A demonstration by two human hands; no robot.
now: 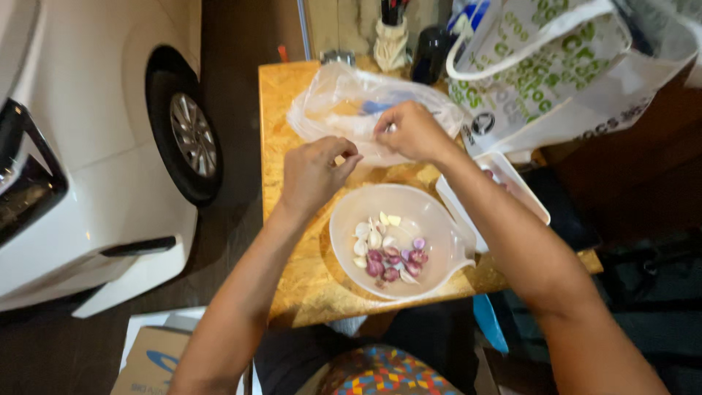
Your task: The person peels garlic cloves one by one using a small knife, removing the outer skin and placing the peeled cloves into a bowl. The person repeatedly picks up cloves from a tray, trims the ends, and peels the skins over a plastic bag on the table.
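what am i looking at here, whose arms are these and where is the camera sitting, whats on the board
There is one picture, taken by a camera worn on a person's head and looking down, so the two bare arms coming up from the bottom are that person's own. No machine is involved.

The left hand and right hand are both at a thin clear plastic bag lying on a small wooden board table. Both hands are closed in a pinch; whatever small thing the fingers hold is too small to tell.

Nearer the person stands a translucent plastic bowl holding peeled garlic cloves and small purple shallots. Right of it lies a white tray, and behind that a printed tote bag. A white car is parked on the left.
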